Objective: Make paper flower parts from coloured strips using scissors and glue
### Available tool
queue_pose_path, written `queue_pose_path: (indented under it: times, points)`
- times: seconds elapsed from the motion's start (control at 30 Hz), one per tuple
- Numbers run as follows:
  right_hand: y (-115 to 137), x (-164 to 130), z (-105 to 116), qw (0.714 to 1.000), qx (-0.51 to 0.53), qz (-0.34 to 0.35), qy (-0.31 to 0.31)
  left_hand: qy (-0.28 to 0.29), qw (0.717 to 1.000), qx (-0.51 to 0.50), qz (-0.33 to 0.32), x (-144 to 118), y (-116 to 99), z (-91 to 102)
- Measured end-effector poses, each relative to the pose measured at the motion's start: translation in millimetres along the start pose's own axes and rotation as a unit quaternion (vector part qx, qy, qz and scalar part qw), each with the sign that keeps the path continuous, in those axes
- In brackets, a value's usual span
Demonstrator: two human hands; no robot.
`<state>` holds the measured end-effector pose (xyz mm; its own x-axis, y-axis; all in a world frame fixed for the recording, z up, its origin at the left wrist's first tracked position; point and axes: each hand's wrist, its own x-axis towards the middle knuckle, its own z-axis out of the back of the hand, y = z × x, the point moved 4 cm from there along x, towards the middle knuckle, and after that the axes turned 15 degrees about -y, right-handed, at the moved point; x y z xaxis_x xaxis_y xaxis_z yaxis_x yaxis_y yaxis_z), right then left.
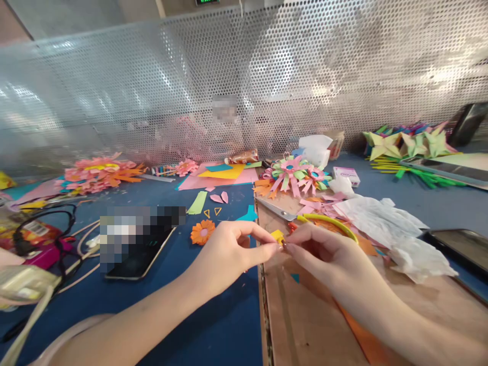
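Note:
Between the fingertips of both hands is a small piece of yellow paper point(278, 236). My left hand point(236, 244) pinches it from the left, thumb against forefinger. From the right, my right hand point(320, 249) closes thumb and fingers at its edge; the fingertips of the two hands meet, partly hiding the piece. Just behind my right hand lie scissors point(276, 208) with the blades pointing away to the left, and a yellow curved band point(335, 221). An orange paper flower point(202, 232) with a pale centre rests on the blue surface left of my left hand.
Two phones point(147, 249) point(461, 244) flank the work area. Pink paper flowers point(101, 175), a pink-green paper flower point(292, 175), paper sheets point(229, 178) and crumpled tissue point(389, 223) lie around. Cables point(57, 249) tangle at left. A perforated metal panel point(152, 91) stands behind.

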<state>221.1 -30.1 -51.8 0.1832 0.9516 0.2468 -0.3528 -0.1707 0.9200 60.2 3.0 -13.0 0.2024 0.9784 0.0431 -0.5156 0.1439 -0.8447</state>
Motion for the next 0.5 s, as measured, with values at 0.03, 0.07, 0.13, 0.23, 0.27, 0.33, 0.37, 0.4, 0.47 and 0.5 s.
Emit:
queue_pose_path:
  times: [0.03, 0.07, 0.13, 0.23, 0.27, 0.33, 0.37, 0.4, 0.47, 0.5]
  points:
    - [0, 0, 0, 1.000, 0.000, 0.001, 0.003, 0.005, 1.000, -0.004, 0.004, 0, 0, -0.4]
    - [-1, 0, -1, 1.000, -0.002, 0.002, 0.008, 0.006, 1.000, -0.008, 0.005, 0, 1, -0.8]
    - [0, -1, -2, 1.000, -0.006, 0.006, 0.016, 0.000, 1.000, -0.021, 0.002, 0, 3, -1.6]
    - [2, -3, -2, 1.000, -0.009, 0.011, 0.017, 0.011, 0.999, -0.050, 0.013, 1, 9, -4.6]
    - [2, -3, -2, 1.000, -0.010, 0.011, 0.019, 0.019, 0.998, -0.061, 0.021, 1, 10, -5.8]
    - [2, -4, -3, 1.000, -0.011, 0.013, 0.024, 0.030, 0.995, -0.084, 0.037, 2, 12, -7.4]
    - [2, -4, -3, 0.999, -0.009, 0.016, 0.028, 0.033, 0.994, -0.094, 0.045, 2, 12, -7.8]
    - [2, -4, -3, 0.999, -0.006, 0.019, 0.031, 0.034, 0.993, -0.102, 0.051, 2, 12, -8.2]
    - [2, -4, -3, 0.999, 0.002, 0.021, 0.033, 0.038, 0.991, -0.116, 0.059, 2, 12, -8.9]
    - [2, -4, -2, 0.999, 0.004, 0.020, 0.033, 0.039, 0.990, -0.121, 0.060, 2, 12, -9.1]
